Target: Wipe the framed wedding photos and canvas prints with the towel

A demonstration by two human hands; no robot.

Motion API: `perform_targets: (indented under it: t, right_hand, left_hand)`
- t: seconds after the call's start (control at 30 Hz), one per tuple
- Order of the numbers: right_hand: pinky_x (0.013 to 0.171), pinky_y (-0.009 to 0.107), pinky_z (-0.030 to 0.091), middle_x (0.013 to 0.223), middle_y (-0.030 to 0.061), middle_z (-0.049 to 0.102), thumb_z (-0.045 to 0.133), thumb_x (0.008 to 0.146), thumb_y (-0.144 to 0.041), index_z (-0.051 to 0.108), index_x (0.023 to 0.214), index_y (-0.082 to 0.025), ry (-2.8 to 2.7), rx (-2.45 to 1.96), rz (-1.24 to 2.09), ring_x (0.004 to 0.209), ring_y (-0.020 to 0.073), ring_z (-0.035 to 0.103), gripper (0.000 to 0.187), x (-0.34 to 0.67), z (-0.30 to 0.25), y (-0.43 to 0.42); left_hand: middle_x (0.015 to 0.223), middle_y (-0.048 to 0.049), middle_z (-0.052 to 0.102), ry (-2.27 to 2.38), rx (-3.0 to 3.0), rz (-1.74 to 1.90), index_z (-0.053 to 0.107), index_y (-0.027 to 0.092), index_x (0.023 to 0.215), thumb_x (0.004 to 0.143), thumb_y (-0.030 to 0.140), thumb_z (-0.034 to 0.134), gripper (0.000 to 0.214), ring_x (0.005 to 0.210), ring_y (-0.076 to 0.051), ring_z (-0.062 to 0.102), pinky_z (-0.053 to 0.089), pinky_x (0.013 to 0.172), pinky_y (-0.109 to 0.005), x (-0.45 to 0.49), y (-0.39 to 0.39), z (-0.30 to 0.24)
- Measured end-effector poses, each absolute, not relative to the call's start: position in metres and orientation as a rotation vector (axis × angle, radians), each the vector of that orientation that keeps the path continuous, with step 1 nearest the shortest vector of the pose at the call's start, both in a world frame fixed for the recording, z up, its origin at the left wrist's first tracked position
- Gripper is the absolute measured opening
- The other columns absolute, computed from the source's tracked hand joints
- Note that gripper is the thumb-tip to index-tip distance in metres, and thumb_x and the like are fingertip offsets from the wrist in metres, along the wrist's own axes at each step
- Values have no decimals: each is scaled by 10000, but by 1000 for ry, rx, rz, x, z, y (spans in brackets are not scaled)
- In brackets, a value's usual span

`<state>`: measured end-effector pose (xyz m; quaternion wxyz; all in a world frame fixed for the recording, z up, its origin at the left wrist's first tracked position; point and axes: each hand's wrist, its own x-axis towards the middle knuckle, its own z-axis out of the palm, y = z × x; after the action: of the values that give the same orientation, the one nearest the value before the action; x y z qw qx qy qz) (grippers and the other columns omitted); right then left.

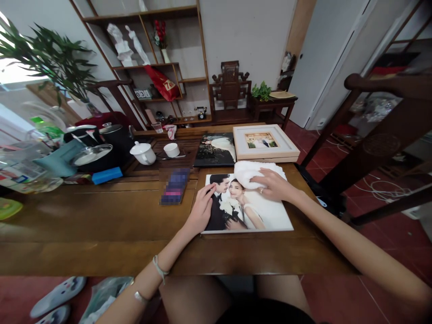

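A large wedding photo panel (266, 211) lies flat on the wooden table in front of me, showing a couple with their faces close together. My left hand (201, 209) rests along the panel's left edge, its fingers stretched out over the picture. With my right hand (272, 183) I grip a white cloth (245, 173) and press it on the panel's upper part. The cloth is bunched under my fingers and covers part of the top edge. Just behind the panel are a dark photo panel (215, 150) and a light wooden picture frame (266, 158).
Left of the panel lies a phone (174, 186) with a blurred screen. A tea tray (137, 164) bears a white lidded cup (143, 153) and a small white bowl (172, 150). Pots and a blue box (107, 175) stand farther left. A wooden chair (381, 135) is at the right.
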<state>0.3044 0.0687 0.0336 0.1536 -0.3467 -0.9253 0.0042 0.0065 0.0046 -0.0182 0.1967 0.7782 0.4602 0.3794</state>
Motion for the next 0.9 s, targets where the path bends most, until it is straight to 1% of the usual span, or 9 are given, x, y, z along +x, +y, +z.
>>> perform_targets:
  t: [0.1,0.2,0.33,0.4,0.5,0.6,0.7,0.83,0.9]
  right_hand:
    - [1019,558,387,1205,128,646,504,704,-66,671,1081,-207,-2693,-950,20,1204,301,535,435,306,36,47]
    - [1052,577,354,1372,163,527,513,712,-63,681,1064,-192,-2774,-838,49,1287,314,463,411,308,37,-1]
    - [1106,575,291,1441,114,462,535,711,-64,707,962,-221,-2835,-670,94,1370,311,341,343,309,37,-64]
    - [1124,566,267,1449,85,457,546,722,-84,717,874,-232,-2822,-596,114,1377,308,325,273,309,36,-77]
    - [1116,545,293,1433,76,477,545,731,-101,722,920,-247,-2810,-575,140,1360,289,364,296,310,33,-65]
    - [1076,557,341,1400,119,509,556,738,-117,704,1045,-236,-2786,-676,116,1317,295,431,362,310,31,-25]
    - [1054,564,355,1361,141,545,580,752,-141,687,1094,-222,-2719,-790,96,1285,302,470,368,304,30,21]
    - [1089,626,226,1290,130,604,570,775,-113,664,1128,-215,-2655,-906,119,1375,300,339,380,288,34,59]
    - [1093,630,207,1266,136,619,563,794,-111,665,1128,-206,-2662,-952,119,1385,301,317,362,280,38,57]
  left_hand:
    - [1423,-94,458,1292,2170,1074,472,249,1364,972,218,311,425,1344,-229,369,257,1150,-513,6,5,-19]
    - [1421,-90,461,1299,2163,1081,477,246,1361,967,212,318,427,1343,-231,366,257,1153,-507,7,5,-21]
    - [1418,-93,459,1316,2146,1096,489,239,1352,963,211,324,424,1330,-228,377,262,1152,-498,9,6,-23]
    - [1421,-90,457,1318,2143,1101,488,246,1352,961,209,322,426,1329,-231,378,260,1150,-505,9,6,-23]
    - [1422,-85,456,1317,2152,1091,481,253,1357,957,199,322,434,1333,-228,374,259,1151,-504,8,6,-22]
    - [1419,-82,462,1310,2165,1062,480,252,1357,956,200,330,431,1339,-223,370,262,1154,-495,7,6,-21]
    - [1422,-83,463,1302,2166,1065,484,248,1353,960,206,328,424,1339,-225,373,265,1152,-498,6,6,-20]
    - [1425,-103,457,1291,2167,1067,490,225,1349,963,215,327,419,1339,-228,374,261,1154,-497,6,6,-20]
    - [1425,-105,458,1289,2164,1070,491,224,1349,963,219,328,419,1336,-233,377,263,1151,-503,6,6,-20]
